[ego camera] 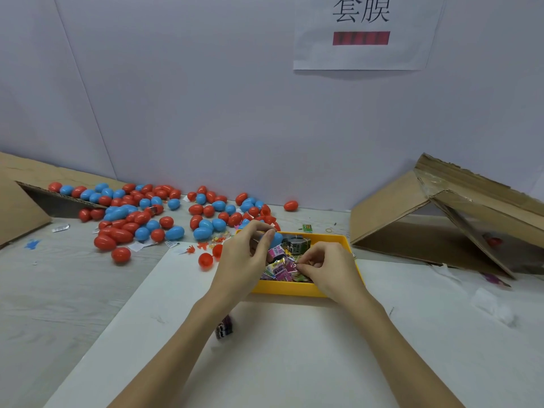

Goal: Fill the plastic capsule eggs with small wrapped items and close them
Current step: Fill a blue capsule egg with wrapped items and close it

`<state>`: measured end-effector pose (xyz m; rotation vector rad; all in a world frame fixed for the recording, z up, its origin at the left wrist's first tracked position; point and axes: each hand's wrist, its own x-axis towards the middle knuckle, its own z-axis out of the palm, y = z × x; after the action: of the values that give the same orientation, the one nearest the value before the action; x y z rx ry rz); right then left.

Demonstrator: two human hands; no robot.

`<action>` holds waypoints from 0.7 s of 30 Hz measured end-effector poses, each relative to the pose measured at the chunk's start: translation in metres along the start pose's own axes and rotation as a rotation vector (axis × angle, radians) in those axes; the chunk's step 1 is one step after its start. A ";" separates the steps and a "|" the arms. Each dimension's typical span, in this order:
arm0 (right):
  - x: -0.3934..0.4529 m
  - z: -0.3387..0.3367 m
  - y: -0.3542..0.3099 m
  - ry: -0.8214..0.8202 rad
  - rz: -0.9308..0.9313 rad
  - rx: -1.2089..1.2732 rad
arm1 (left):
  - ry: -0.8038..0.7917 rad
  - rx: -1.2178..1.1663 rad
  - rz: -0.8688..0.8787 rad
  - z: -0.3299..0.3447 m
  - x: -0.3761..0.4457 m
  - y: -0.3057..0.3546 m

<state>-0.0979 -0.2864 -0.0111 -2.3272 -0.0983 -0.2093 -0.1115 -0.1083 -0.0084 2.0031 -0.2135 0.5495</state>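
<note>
Just below the middle of the frame, the left hand [247, 257] holds a blue capsule egg [275, 240] in its curled grip above the yellow tray [294, 290], while the right hand [326, 267] pinches one of the small wrapped items [279, 269] heaped in that tray. This looks like the picking step: an item is being chosen to go into the egg. Next the item would need lifting clear of the heap and guiding into the egg's opening, which is hidden here, then pressing the halves shut. More red and blue eggs [141, 219] lie scattered on the counter [59, 290] at middle left. A paper sign [362, 33] at the upper right reads "套膜"; the wrappers' print is too small to read.
</note>
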 end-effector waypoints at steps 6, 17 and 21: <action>-0.005 -0.003 0.007 0.090 -0.064 0.217 | -0.007 0.001 -0.009 0.000 0.001 -0.001; -0.007 -0.005 0.005 0.068 -0.007 0.553 | -0.071 0.032 0.042 0.005 -0.004 0.004; -0.008 -0.005 0.002 0.062 -0.026 0.604 | -0.124 0.090 0.077 0.013 -0.012 0.005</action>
<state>-0.1057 -0.2916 -0.0105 -1.7180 -0.1391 -0.2282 -0.1202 -0.1230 -0.0146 2.1255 -0.3479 0.4912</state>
